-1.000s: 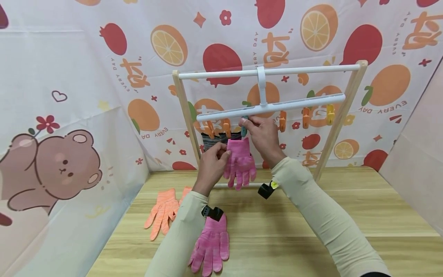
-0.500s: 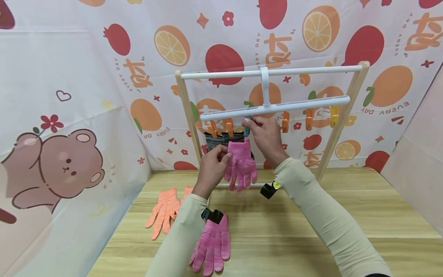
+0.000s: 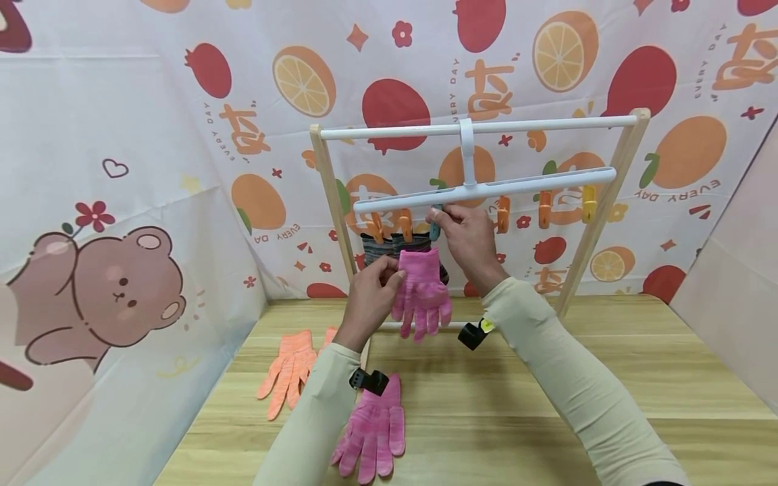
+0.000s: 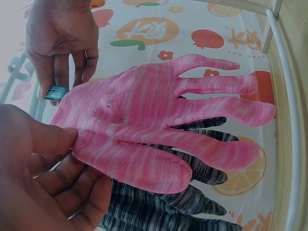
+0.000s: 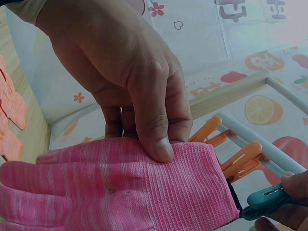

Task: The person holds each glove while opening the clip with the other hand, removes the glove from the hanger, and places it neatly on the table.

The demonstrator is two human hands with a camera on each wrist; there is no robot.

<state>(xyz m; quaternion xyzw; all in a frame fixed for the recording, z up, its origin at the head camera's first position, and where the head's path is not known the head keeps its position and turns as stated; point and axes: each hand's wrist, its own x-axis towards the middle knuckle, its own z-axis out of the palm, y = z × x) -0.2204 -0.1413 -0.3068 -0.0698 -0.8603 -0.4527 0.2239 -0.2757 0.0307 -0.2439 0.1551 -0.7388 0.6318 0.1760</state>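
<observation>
My left hand [image 3: 372, 293] pinches a pink knit glove [image 3: 421, 290] by the side of its cuff, thumb in front, with the glove's fingers hanging down. My right hand [image 3: 469, 243] pinches a teal clothespin [image 5: 267, 201] under the white hanger [image 3: 516, 185]. In the right wrist view, the clothespin's tip is right at the corner of the pink cuff. Behind the pink glove hang dark striped gloves [image 4: 139, 207], partly covered by it. Orange clothespins [image 5: 243, 159] stand along their upper edge.
The hanger hooks over a rack's white top bar [image 3: 389, 131] between wooden posts. More orange clothespins [image 3: 545, 209] and a yellow one [image 3: 589, 204] hang at right. Another pink glove [image 3: 373, 432] and orange gloves [image 3: 292, 371] lie on the wooden table [image 3: 516, 418].
The pink glove has moved slightly down and left relative to the hanger. Both hands keep their hold, and the head view has shifted a little.
</observation>
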